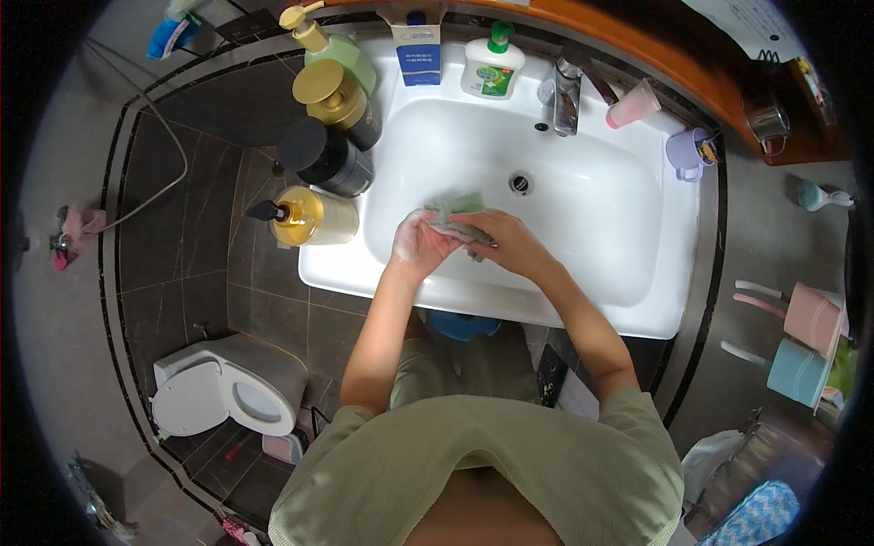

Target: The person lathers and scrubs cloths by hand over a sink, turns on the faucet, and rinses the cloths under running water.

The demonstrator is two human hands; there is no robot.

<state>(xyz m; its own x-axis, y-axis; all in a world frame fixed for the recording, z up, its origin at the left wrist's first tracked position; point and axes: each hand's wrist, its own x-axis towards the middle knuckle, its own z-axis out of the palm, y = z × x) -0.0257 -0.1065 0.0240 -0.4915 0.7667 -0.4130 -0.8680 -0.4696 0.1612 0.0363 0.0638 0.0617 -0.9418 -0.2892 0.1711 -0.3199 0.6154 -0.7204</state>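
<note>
Over the front left of a white washbasin [580,225] I hold a soapy greenish cloth [464,208] between my hands. My left hand [423,239], wet with white lather at the thumb side, is palm up beneath the cloth's left part. From the right, my right hand [502,235] grips the cloth, its fingers bent over it. A dangling bit of cloth shows below the right fingers. Behind the hands is the basin's drain [520,183], with the chrome faucet [567,95] farther back. No running water is visible.
Several pump bottles, one a yellow bottle [317,217], line the basin's left edge. A blue-and-white box [418,54], a Dettol hand-wash bottle [493,65], a pink tube [633,104] and a lilac mug [688,153] stand along the back and right. A toilet [225,389] is at lower left.
</note>
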